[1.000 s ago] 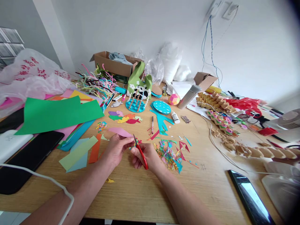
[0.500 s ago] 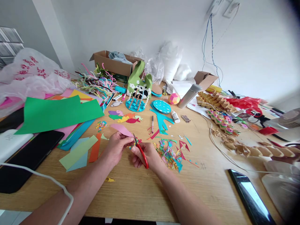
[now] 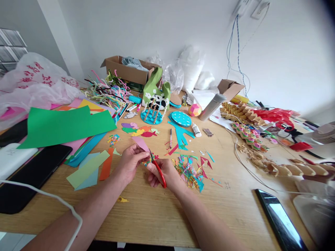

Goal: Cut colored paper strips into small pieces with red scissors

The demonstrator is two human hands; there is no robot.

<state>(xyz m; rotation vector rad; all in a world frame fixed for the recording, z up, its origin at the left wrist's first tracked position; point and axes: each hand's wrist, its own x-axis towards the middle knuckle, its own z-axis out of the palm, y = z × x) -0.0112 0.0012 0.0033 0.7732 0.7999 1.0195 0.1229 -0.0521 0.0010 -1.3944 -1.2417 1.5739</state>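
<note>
My left hand (image 3: 131, 163) pinches a piece of pink paper (image 3: 140, 143) between thumb and fingers, above the middle of the table. Red-handled scissors (image 3: 159, 171) are gripped in my right hand (image 3: 164, 174), their blades pointing up and left at the paper's right edge. Small colourful paper bits (image 3: 154, 157) lie beneath the blades, partly hidden by my hands. Beyond the paper, several cut-out paper fish (image 3: 141, 131) lie in a cluster. A heap of multicoloured scraps (image 3: 188, 170) is just right of my right hand.
Green paper sheets (image 3: 68, 126) and a black phone-like slab (image 3: 31, 176) lie left. A grey bottle (image 3: 212, 106), a white glue bottle (image 3: 196, 130) and blue discs (image 3: 180, 119) stand or lie further back. A phone (image 3: 281, 219) lies front right; a white cable (image 3: 246, 165) crosses the right side.
The pink paper has turned in my left hand, and its free end now points more upward and reaches less far left. The scissors and my right hand are almost unmoved.
</note>
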